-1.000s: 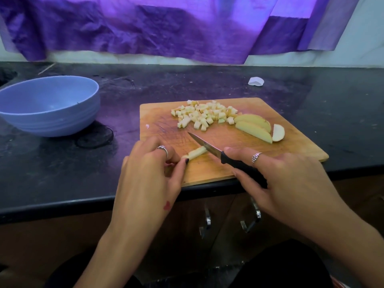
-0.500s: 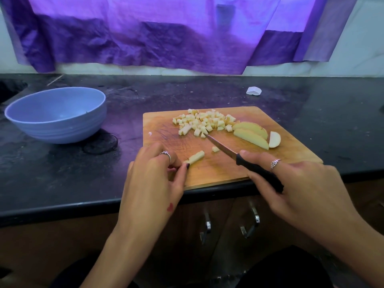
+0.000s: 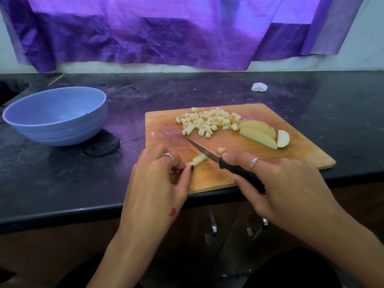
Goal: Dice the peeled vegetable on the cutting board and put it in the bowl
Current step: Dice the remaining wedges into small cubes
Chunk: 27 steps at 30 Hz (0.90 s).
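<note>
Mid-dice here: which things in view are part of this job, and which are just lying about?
In the job:
- strip, held by the left hand
- knife, in the right hand
- diced pile
- slices
- board
- bowl

Lying about:
- white scrap
- dark ring beside the bowl
- purple cloth

One blue bowl (image 3: 56, 115), one board (image 3: 295, 159), one knife (image 3: 207, 153). Two hands at work, the left (image 3: 153, 183) and the right (image 3: 286, 190), each wearing one ring. On the board: a heap of dice (image 3: 207, 121) too many to count, one stray cube (image 3: 221, 150), one strip (image 3: 198, 159), two wedges (image 3: 257, 135) and one end piece (image 3: 283, 138). One white scrap (image 3: 259, 87) behind.
</note>
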Available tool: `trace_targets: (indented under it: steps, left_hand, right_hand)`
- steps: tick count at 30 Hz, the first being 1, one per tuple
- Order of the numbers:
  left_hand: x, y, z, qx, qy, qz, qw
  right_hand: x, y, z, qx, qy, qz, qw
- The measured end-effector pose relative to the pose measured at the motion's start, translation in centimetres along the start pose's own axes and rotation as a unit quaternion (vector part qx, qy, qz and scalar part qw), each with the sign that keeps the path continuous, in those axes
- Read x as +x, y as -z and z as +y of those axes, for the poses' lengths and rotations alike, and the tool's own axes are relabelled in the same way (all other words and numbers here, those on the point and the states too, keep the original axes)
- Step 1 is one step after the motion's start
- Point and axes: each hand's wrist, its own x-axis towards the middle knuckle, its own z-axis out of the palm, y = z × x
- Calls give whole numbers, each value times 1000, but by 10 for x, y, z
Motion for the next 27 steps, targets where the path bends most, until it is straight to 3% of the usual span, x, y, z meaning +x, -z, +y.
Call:
trace_targets:
  steps: [21, 27]
  left_hand:
    - [1, -1, 8, 17, 15, -3, 1000]
    - [0, -5, 11, 32, 18, -1, 999]
  right_hand:
    - [-29, 13, 4, -43, -37, 9, 998]
    - [-22, 12, 1, 11, -36, 31, 999]
